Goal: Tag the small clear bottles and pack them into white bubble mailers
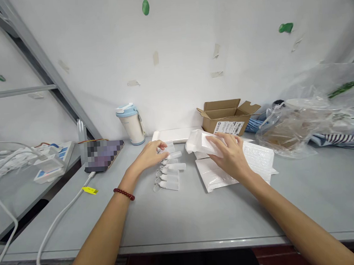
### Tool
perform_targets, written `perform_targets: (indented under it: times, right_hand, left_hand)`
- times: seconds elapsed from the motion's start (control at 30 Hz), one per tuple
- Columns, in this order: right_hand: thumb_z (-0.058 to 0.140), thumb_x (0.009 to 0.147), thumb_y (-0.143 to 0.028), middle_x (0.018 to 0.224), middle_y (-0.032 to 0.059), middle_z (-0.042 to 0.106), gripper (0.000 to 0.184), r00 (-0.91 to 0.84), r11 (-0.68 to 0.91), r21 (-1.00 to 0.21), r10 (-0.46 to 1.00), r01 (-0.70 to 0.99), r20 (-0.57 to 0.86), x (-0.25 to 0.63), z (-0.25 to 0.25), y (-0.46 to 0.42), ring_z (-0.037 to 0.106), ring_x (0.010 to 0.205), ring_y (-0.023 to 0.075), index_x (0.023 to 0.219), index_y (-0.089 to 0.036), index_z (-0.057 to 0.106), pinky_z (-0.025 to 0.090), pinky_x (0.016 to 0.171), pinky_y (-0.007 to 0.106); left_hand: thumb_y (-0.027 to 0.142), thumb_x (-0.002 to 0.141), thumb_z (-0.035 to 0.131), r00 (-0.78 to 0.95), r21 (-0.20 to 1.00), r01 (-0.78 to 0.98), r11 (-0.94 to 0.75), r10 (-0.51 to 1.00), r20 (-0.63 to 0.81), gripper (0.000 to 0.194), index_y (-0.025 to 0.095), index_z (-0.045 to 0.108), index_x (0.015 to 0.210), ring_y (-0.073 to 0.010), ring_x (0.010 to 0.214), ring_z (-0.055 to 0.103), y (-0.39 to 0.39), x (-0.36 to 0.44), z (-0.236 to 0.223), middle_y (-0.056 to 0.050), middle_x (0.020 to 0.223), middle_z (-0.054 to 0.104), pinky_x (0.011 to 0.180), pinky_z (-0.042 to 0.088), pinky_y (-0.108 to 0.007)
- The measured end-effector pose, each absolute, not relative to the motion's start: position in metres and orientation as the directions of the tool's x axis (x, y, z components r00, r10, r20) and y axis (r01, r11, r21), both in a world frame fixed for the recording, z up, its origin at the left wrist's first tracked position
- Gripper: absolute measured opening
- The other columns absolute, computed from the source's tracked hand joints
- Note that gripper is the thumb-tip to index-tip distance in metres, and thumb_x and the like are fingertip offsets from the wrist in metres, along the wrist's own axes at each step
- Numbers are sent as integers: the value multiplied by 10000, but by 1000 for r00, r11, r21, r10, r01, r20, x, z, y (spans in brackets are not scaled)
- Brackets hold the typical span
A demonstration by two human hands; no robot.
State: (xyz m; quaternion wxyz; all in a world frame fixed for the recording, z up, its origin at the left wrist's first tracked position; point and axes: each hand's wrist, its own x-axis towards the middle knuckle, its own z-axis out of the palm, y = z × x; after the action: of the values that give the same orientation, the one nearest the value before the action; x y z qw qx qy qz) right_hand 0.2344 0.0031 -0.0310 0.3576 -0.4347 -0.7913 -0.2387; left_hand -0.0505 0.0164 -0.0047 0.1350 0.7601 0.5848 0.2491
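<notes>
In the middle of the grey table lie several small translucent plastic bottles [170,185] with thin loops at their necks, lined up in a column. My left hand [151,154], a dark red bead bracelet at its wrist, is at the far end of this column, thumb and fingers closed around one of the bottles; the fingers partly hide it. My right hand [230,153] grips a white wrapped packet [199,142], tilted above the table. Beneath it lie white bubble mailers [257,160], overlapping one another. What the packet contains is hidden.
Behind my hands stand a cream and blue tumbler [132,125], a flat white box [177,135] and an open cardboard box [226,116]. A phone [104,155] with a white cable lies left, near a power strip [53,170]. Clear plastic bags [298,134] crowd the right.
</notes>
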Motion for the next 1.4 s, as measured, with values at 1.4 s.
perform_targets:
  times: [1.4]
  right_hand:
    - [555,812,-317,1174,128,540,388,-309,584,-230,676,778,669,231,-29,-1,476,1119,279,1177,-216,470,326,897,442]
  left_hand:
    - [291,684,664,-101,925,115,-362,922,374,217,153,644,851,-109,641,602,-6,14,3,-11,842,616,696,526,-292]
